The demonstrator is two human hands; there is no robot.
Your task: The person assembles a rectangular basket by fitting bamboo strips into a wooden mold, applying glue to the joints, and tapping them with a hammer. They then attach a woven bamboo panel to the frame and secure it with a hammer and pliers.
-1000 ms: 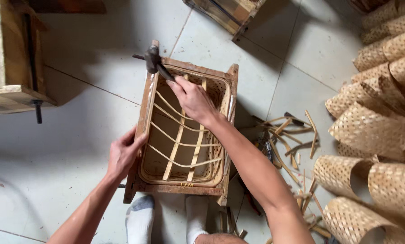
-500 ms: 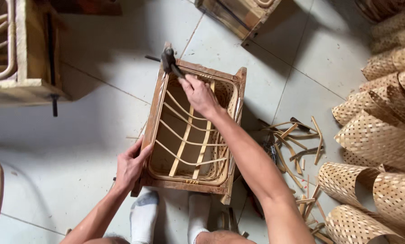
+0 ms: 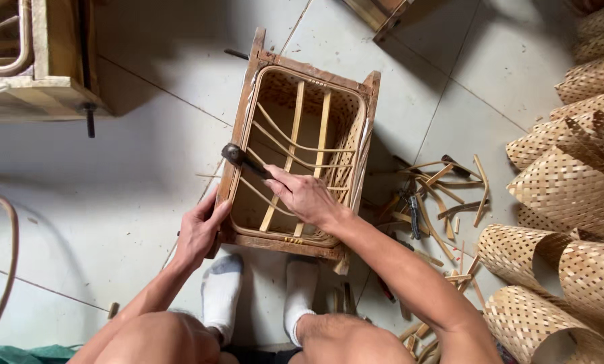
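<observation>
A wooden box frame with woven sides and bent cane strips inside stands on the tiled floor between my feet. My left hand grips the frame's near left corner. My right hand is closed around the handle of a dark-headed hammer, whose head rests against the frame's left rail. White socks show below the frame.
Woven bamboo cylinders are piled at the right. Offcut sticks and small tools litter the floor beside the frame. Another wooden frame stands at the upper left, a further one at the top. A curved cane lies at left.
My right hand has brought the hammer from the frame's far left corner down to the middle of the left rail. The left hand stays on the near corner.
</observation>
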